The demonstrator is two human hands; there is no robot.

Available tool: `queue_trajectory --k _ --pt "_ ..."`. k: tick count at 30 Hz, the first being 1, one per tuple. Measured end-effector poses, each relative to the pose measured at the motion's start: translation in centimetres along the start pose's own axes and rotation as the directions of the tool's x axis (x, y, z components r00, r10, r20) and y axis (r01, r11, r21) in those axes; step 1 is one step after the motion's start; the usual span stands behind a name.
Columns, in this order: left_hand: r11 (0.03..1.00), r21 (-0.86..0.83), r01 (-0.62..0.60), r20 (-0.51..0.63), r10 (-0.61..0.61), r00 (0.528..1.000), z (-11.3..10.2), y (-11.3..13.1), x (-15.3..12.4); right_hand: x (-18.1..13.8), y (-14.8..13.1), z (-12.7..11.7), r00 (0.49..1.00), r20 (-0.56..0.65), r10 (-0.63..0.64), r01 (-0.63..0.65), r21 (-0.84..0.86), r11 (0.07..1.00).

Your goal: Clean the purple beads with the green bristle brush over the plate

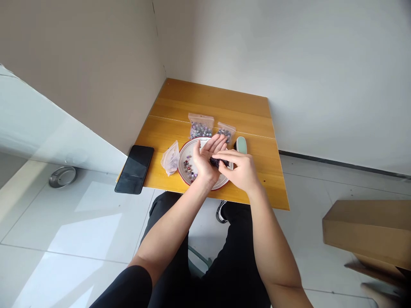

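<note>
My left hand (pixel 207 159) is held palm up over a white plate with a red rim (pixel 183 159), fingers stretched out, with a small heap of dark beads (pixel 219 162) at its edge. My right hand (pixel 241 170) is pinched on those beads from the right. More loose beads (pixel 189 169) lie on the plate. Three small clear bags of beads lie around it: one (pixel 200 126) behind the plate, one (pixel 225 131) at the back right, one (pixel 171 158) to the left.
The small wooden table (pixel 208 102) stands in a corner against grey walls. A black phone (pixel 135 168) overhangs its front left edge. A pale green oval object (pixel 240 145) lies right of the plate. A metal bowl (pixel 62 176) and a cardboard box (pixel 369 231) are on the floor.
</note>
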State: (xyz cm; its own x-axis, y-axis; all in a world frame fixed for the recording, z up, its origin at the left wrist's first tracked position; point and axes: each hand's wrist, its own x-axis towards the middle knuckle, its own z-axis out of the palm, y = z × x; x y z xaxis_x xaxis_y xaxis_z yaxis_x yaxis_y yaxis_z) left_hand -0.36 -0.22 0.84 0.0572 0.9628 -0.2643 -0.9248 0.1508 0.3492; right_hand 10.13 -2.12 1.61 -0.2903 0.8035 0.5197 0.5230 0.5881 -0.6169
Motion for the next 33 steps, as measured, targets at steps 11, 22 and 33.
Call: queue_trajectory --k 11,22,33 --pt "1.000 -0.019 -0.003 0.002 0.003 1.000 -0.1 0.4 0.0 0.1 0.0 0.1 0.999 -0.003 0.032 -0.032 0.005 0.999" --pt "1.000 -0.023 0.013 -0.025 -0.014 1.000 0.0 0.5 0.1 0.1 0.4 -0.3 0.998 0.004 0.067 -0.066 -0.027 0.997" --pt "0.999 -0.031 0.036 -0.016 -0.036 0.999 -0.1 0.2 0.0 0.1 0.7 -0.2 0.993 -0.050 0.104 -0.106 -0.043 0.993"
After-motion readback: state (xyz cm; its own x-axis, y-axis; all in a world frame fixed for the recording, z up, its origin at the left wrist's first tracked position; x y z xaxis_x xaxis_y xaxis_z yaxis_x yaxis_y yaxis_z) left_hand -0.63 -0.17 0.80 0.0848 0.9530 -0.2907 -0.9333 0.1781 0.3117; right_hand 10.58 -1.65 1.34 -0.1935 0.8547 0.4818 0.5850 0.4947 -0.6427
